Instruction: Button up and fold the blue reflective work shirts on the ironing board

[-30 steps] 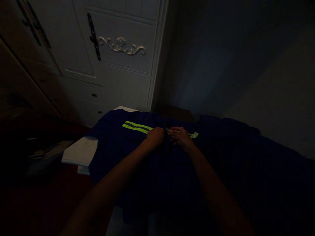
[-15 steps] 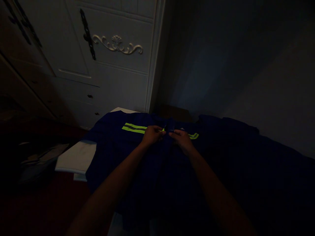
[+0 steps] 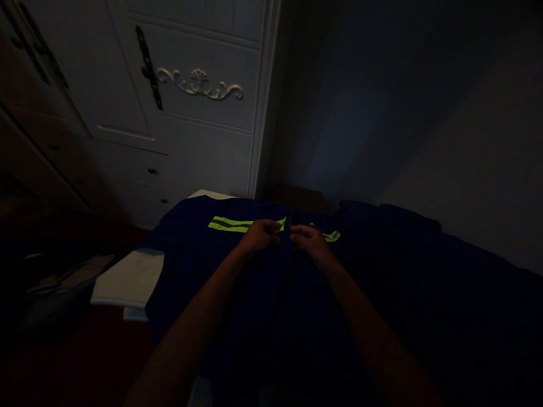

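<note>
A dark blue work jacket (image 3: 190,254) lies spread out, with a yellow-green reflective stripe (image 3: 229,225) across each side of its chest. My left hand (image 3: 262,234) pinches the left front edge of the jacket where the stripe ends. Close beside it, my right hand (image 3: 311,242) has thumb and fingers pressed together on the other front edge. A narrow gap parts the two hands at the front opening. Dim light hides the fastening between them and much of the lower cloth.
Under the jacket, a white surface (image 3: 129,277) shows at the left. Behind stands a white wardrobe (image 3: 203,147) with dark handles and scroll trim. More dark blue cloth (image 3: 424,254) stretches right along the wall (image 3: 475,158). Dim items (image 3: 63,282) lie at the left on a dark red floor.
The left hand has shifted slightly left, and more of the stripe's inner end shows beside its fingers. The right hand stays almost in place. The view has tipped slightly.
</note>
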A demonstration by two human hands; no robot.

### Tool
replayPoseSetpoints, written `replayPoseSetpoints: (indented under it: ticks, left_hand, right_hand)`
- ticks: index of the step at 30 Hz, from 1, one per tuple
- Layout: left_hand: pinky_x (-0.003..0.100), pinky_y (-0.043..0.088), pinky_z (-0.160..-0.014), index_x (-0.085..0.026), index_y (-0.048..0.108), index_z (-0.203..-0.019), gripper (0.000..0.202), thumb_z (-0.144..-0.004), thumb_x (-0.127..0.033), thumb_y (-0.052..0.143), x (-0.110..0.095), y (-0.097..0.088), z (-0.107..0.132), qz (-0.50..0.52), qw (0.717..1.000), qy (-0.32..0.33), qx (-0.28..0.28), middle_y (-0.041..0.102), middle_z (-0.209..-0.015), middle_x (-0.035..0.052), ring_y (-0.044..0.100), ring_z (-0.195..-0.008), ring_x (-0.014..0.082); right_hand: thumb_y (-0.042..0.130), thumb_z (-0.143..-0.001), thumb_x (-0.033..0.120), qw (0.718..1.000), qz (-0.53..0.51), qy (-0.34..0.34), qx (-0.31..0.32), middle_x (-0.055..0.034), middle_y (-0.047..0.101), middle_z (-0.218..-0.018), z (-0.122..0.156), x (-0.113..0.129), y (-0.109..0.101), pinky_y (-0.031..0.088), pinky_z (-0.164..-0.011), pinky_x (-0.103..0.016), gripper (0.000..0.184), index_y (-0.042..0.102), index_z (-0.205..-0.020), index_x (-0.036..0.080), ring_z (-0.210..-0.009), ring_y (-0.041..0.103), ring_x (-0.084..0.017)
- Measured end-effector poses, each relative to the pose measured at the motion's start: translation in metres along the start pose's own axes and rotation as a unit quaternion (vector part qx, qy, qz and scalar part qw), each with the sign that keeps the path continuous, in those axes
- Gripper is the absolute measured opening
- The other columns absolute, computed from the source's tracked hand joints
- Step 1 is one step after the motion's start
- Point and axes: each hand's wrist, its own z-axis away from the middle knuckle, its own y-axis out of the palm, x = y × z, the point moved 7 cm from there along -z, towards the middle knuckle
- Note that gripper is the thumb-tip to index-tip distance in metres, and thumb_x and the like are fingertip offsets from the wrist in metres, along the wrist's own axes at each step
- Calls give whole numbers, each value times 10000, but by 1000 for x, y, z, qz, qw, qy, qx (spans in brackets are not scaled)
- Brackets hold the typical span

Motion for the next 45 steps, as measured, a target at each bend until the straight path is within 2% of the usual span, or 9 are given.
replayPoseSetpoints:
  ticks: [3,7,11,14,20,24,29,39,45]
  left_hand:
    - [229,480,-667,-121,716,-895,342,-590,-5,615,-7,2,2,-123,991,43,9,710,-789,16,642,-738,149]
    - [259,475,-725,-138,743,-900,292,-686,-70,556,-20,9,9,-294,949,115,14,724,-799,32,647,-771,185]
    - [276,464,-768,-152,743,-916,333,-715,-37,505,-29,15,15,-383,913,143,18,720,-841,69,641,-824,203]
    - [288,461,-793,-148,733,-994,404,-704,-7,489,-32,17,16,-431,887,163,20,708,-919,91,635,-857,204]
    - [341,466,-845,-149,740,-1002,280,-809,-145,537,-32,11,15,-468,862,193,-23,674,-965,108,610,-918,230]
    - [327,451,-888,-142,730,-1013,265,-838,-165,531,-36,14,16,-454,861,229,-17,682,-1088,107,616,-986,223]
    - [306,452,-802,-158,731,-918,244,-858,-168,494,-36,19,17,-473,858,198,17,722,-907,85,655,-864,211]
    - [343,430,-789,-144,707,-853,233,-845,-167,475,-39,23,22,-551,807,210,3,711,-861,122,641,-864,245]
    - [291,401,-682,-155,636,-685,220,-821,-141,463,-32,19,16,-465,864,193,-11,659,-724,63,586,-695,181]
  right_hand:
    - [735,-556,299,1000,4,-9,-10,-4,719,-765,0,2,-1,479,-589,-245,273,729,-807,192,-614,606,-124]
    - [689,-588,309,999,40,-23,-19,4,705,-744,-2,0,-4,469,-605,-254,253,729,-812,198,-610,593,-126]
    - [629,-625,322,990,126,-49,-24,10,698,-734,-5,-1,-8,465,-612,-272,249,736,-821,212,-621,590,-143]
    - [607,-643,301,979,180,-88,-41,-4,724,-817,-5,5,-11,497,-728,-317,213,733,-793,218,-751,643,-185]
    - [586,-684,268,961,232,-140,-56,-31,747,-947,0,15,-7,478,-911,-384,212,745,-817,223,-922,671,-226]
    - [586,-729,327,960,225,-159,-56,-40,752,-962,1,16,-7,488,-899,-382,246,758,-867,218,-930,677,-233]
    - [563,-785,370,961,212,-173,-49,-33,755,-973,0,16,-7,485,-913,-388,262,765,-879,233,-952,678,-237]
    - [728,-702,421,955,211,-197,-61,-61,716,-923,1,11,1,506,-811,-340,280,735,-888,211,-865,658,-211]
    - [736,-686,423,967,174,-170,-69,-72,712,-942,-4,2,1,501,-838,-343,324,708,-910,189,-880,649,-207]
